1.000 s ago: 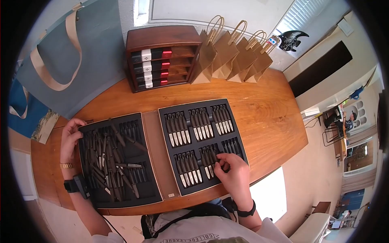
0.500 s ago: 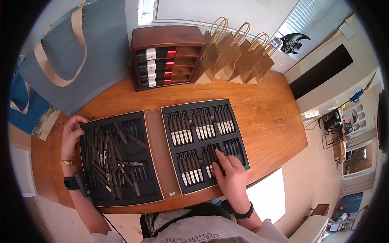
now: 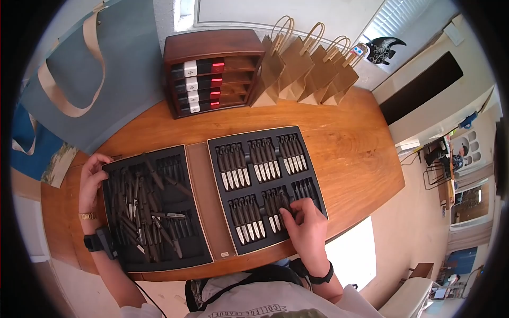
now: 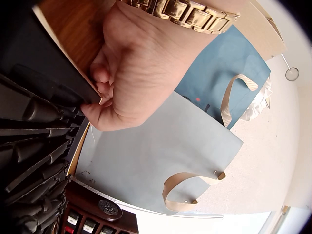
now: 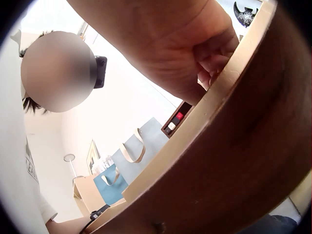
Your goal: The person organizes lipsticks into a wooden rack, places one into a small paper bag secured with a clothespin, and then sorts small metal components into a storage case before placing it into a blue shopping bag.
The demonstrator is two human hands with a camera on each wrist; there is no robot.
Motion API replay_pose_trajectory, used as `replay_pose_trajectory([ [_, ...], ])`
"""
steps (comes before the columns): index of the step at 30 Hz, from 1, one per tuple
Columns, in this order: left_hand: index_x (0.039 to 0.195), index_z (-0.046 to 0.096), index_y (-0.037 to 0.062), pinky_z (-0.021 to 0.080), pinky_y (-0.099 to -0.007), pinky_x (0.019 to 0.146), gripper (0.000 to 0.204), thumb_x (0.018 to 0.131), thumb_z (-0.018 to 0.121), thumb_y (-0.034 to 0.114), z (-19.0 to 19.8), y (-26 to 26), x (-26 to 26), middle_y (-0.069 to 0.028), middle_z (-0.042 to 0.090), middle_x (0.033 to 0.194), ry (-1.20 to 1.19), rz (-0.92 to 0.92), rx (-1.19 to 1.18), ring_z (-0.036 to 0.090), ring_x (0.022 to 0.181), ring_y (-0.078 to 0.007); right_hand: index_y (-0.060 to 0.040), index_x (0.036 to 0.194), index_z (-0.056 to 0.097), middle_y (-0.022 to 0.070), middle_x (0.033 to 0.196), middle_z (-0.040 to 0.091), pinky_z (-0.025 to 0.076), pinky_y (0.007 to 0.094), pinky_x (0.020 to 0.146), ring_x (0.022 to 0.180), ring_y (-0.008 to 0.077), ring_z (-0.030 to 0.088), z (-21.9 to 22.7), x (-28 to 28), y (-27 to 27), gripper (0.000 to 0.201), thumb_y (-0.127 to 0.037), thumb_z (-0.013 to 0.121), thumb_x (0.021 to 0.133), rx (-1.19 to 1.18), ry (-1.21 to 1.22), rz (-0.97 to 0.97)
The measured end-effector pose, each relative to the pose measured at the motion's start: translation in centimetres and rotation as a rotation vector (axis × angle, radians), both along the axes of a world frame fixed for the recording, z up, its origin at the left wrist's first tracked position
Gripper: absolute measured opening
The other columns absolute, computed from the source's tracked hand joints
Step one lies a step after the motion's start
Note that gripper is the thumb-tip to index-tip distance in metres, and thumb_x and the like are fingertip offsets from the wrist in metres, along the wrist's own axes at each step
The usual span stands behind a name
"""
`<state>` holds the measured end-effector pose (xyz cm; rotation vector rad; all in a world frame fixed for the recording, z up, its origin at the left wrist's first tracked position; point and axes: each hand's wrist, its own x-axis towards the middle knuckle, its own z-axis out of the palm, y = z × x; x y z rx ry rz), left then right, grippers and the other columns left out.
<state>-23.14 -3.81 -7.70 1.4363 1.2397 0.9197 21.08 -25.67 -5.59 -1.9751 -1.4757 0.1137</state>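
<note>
A book-like case lies unfolded on the table, with a brown spine (image 3: pixel 208 199) between two black slotted trays. The left tray (image 3: pixel 196 246) bears a loose heap of slim dark pieces (image 3: pixel 139 204). In the right tray (image 3: pixel 254 188), similar pieces with pale pointed tips (image 3: pixel 246 220) stand in rows. My right hand (image 3: pixel 307 225) pinches one dark slim piece (image 3: pixel 284 199) at the lower middle section, its lower end hidden by the thumb. My left hand (image 3: pixel 93 177) grips the left tray's far-left corner, thumb at the rim (image 4: pixel 92 114) and fingers curled below.
Behind the case stands a wooden shelf box (image 3: pixel 212 47) holding small black, white and red items. Brown paper bags (image 3: pixel 294 69) stand beside it. A large grey-blue bag (image 3: pixel 124 69) and a smaller blue bag (image 3: pixel 45 151) are at the left. The table (image 3: pixel 355 159) extends right.
The right index finger lay extended over the row half a second ago; now finger and thumb pinch a piece there. The left hand has stayed at the tray corner.
</note>
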Motion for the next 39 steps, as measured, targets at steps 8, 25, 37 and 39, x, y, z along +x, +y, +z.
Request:
replay_pose_trajectory([
  [8, 0.100, 0.061, 0.0055, 0.029, -0.0163, 0.054, 0.033, 0.070, 0.051, -0.001, -0.2, 0.2, -0.2, 0.0009, 0.061, 0.104, 0.035, 0.026, -0.009, 0.052, 0.082, -0.0031, -0.0021, 0.091, 0.062, 0.0099, 0.077, 0.061, 0.050, 0.0350, 0.055, 0.062, 0.0256, 0.061, -0.1, 0.1, 0.0, 0.016, -0.007, 0.076, 0.083, -0.025, 0.030, 0.037],
  [25, 0.104, 0.060, 0.0068, 0.024, -0.0164, 0.049, 0.032, 0.073, 0.054, 0.005, -1.0, 0.3, -1.6, 0.0011, 0.058, 0.107, 0.047, 0.064, -0.054, 0.040, 0.064, -0.0010, -0.0001, 0.110, 0.064, 0.0119, 0.100, 0.065, 0.056, 0.0311, 0.059, 0.073, 0.0253, 0.069, -0.3, 0.3, 0.0, 0.027, -0.005, 0.073, 0.085, -0.072, 0.032, 0.097],
  [37, 0.106, 0.059, 0.0056, 0.024, -0.0173, 0.050, 0.032, 0.074, 0.054, 0.007, -0.7, 0.2, -1.5, 0.0000, 0.058, 0.108, 0.081, 0.067, -0.036, 0.039, 0.064, -0.0019, -0.0005, 0.109, 0.064, 0.0111, 0.094, 0.065, 0.055, 0.0304, 0.056, 0.069, 0.0234, 0.067, -0.4, 0.8, -0.1, 0.027, -0.003, 0.072, 0.084, -0.069, 0.068, 0.124],
  [39, 0.106, 0.059, 0.0056, 0.024, -0.0172, 0.050, 0.032, 0.074, 0.054, 0.007, -0.9, 0.1, -1.3, 0.0001, 0.058, 0.108, 0.075, 0.072, -0.011, 0.039, 0.064, -0.0017, -0.0005, 0.109, 0.064, 0.0111, 0.095, 0.064, 0.055, 0.0305, 0.056, 0.069, 0.0235, 0.067, -0.5, 0.8, -0.1, 0.028, -0.003, 0.073, 0.083, -0.059, 0.073, 0.126],
])
